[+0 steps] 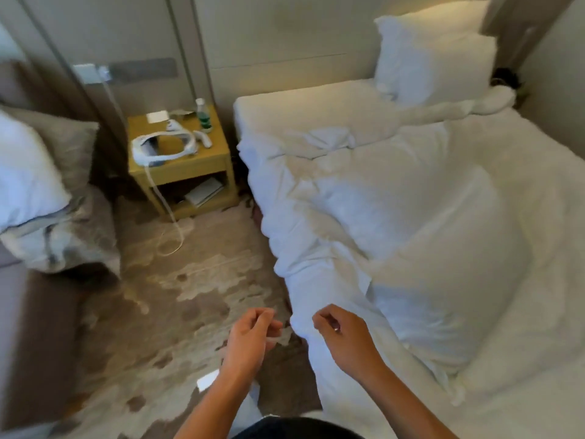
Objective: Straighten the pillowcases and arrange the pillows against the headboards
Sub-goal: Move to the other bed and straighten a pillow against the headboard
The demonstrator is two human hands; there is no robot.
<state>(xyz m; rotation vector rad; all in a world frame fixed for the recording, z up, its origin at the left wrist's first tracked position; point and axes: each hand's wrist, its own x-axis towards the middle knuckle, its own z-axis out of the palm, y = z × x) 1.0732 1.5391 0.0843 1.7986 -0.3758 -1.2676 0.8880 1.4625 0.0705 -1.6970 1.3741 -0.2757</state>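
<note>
We hold both bare forearms out from the bottom edge toward the white bed [316, 122]. Our left hand [250, 335] hangs over the patterned brown carpet [190, 280] just off the bed's near side, fingers loosely curled, holding nothing. Our right hand [343, 334] sits at the bed's edge over the rumpled white duvet [285, 191], fingers curled inward likewise; whether it pinches the cloth we cannot tell.

On the bed we count three white pillows: one large soft white pillow [443, 264] lying flat across the middle of the bed, and two standing white pillows [433, 58] stacked upright against the pale headboard [285, 36] at the bed's far end. Left of the bed, by the headboard, stands one yellow wooden nightstand [180, 172] bearing a white headset [161, 147] and one clear bottle [201, 112]. Further left of the bed lie one white cushion [25, 179] and one grey cushion [63, 144].
</note>
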